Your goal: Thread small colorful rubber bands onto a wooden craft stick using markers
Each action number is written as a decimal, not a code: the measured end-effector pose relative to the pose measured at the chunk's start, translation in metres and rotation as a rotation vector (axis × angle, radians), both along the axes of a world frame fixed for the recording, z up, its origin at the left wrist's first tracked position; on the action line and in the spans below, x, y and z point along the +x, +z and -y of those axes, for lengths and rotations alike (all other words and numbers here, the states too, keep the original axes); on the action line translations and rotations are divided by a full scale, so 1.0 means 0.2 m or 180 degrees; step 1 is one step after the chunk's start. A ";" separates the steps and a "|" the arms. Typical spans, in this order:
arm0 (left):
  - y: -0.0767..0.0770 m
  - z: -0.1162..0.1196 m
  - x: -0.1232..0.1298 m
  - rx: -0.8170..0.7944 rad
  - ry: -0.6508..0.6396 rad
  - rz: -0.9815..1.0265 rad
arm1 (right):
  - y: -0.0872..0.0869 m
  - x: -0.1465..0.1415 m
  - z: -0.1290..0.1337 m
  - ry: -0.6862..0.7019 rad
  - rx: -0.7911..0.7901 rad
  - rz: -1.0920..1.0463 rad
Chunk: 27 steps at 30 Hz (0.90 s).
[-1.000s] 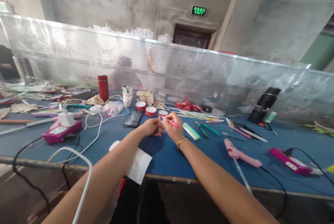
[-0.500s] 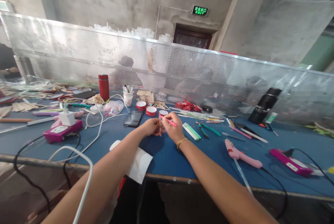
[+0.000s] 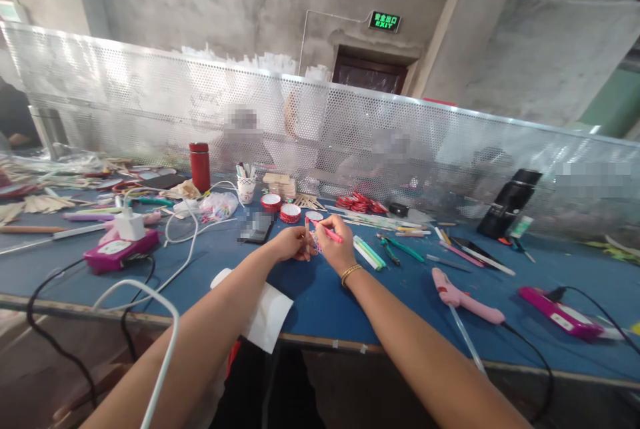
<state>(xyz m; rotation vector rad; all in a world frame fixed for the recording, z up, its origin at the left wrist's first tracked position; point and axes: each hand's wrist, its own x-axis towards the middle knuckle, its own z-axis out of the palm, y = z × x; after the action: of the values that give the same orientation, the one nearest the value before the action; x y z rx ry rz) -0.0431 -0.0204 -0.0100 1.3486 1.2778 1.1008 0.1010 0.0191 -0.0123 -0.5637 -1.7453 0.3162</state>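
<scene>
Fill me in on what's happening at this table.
A person is working with both hands over a blue table. The right grip holds a pink pen-like tool, its tip close to a thin stick in the left grip; whether they touch is too small to tell. Round red-and-white pieces sit just beyond, and a pink glue gun lies off to the right.

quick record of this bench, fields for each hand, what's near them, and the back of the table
left hand: pinching a thin strip
right hand: holding a pink pen
right wrist: gold-coloured bracelet
surface: blue tabletop
right of hands: green-handled pliers, pink glue gun
back: red bottle, white patterned cup
</scene>
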 end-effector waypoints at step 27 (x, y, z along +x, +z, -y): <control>0.01 0.01 0.00 0.0040 -0.0015 -0.0109 | 0.00 -0.01 0.01 0.0014 -0.0034 0.0025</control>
<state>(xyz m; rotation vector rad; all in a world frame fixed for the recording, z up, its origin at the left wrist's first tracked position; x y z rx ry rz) -0.0438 -0.0217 -0.0078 1.3847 1.2939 1.0885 0.0999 0.0175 -0.0125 -0.5697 -1.7533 0.3270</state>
